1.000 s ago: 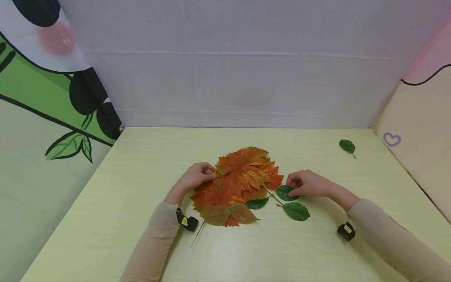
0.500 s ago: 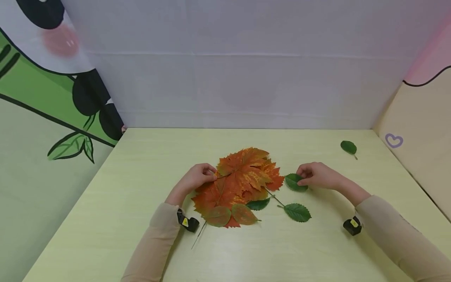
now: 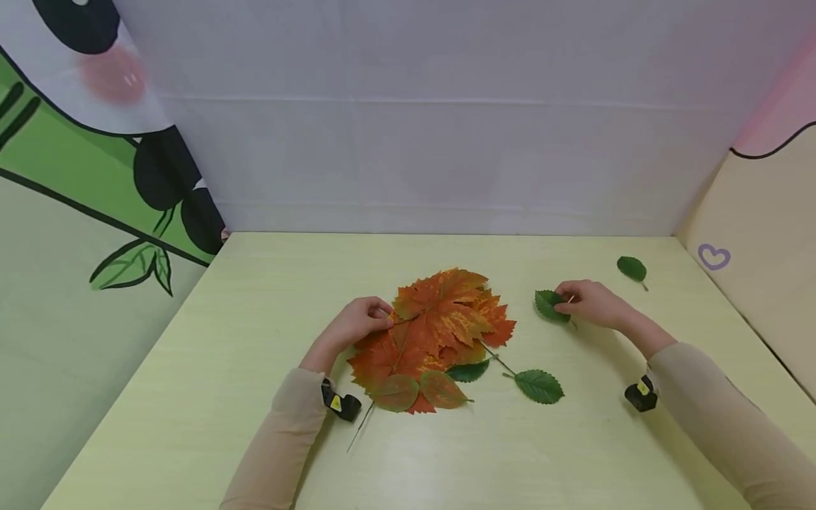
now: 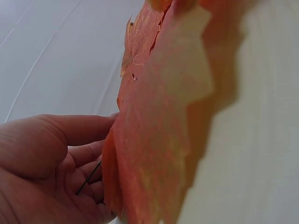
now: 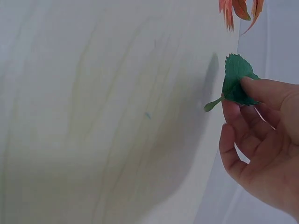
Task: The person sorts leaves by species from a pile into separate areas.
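The left hand (image 3: 357,322) pinches an orange leaf (image 3: 443,301), the right hand (image 3: 596,303) a green leaf (image 3: 547,304) nearer the tabletop's right edge (image 3: 720,303).

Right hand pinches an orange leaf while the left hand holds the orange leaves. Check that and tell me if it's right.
Not quite: the leaf that the right hand pinches is green, not orange, as the right wrist view shows. The left hand does hold the orange leaves.

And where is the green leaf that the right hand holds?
In the head view, the held leaf is right of centre, between the orange leaf pile and the loose green leaf near the far right corner of the table.
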Available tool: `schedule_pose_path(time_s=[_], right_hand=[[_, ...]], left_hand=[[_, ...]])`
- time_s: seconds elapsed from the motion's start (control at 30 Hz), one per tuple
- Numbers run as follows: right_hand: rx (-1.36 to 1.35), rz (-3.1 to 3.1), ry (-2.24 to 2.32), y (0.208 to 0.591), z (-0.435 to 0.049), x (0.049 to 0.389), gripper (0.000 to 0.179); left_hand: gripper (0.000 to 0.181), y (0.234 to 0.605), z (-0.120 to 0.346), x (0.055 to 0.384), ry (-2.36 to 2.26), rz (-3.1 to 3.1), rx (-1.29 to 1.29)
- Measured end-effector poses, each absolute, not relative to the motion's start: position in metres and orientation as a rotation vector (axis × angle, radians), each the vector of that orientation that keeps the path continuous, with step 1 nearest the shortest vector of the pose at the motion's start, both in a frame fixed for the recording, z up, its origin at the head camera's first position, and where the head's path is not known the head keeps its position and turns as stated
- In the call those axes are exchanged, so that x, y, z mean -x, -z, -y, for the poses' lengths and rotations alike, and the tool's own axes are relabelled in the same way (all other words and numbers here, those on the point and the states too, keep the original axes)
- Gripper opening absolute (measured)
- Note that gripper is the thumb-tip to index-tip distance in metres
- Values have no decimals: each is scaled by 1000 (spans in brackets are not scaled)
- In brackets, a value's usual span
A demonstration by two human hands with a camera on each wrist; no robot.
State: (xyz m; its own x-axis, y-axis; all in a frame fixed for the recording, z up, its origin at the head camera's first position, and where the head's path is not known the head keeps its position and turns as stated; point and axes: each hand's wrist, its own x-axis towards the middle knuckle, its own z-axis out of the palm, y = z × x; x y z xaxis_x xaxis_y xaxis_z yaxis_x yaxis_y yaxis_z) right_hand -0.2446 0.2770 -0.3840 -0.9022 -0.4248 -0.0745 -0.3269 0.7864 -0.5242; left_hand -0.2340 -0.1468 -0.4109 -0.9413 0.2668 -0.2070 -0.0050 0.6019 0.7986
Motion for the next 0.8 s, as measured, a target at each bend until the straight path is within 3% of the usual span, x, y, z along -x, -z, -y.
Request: schedule_pose_path(time_s=[0.8], right_hand=[[211,-2929,795,388,-322,268,42]], left_hand=[[23,411,147,234,-1260,-2530,-231]])
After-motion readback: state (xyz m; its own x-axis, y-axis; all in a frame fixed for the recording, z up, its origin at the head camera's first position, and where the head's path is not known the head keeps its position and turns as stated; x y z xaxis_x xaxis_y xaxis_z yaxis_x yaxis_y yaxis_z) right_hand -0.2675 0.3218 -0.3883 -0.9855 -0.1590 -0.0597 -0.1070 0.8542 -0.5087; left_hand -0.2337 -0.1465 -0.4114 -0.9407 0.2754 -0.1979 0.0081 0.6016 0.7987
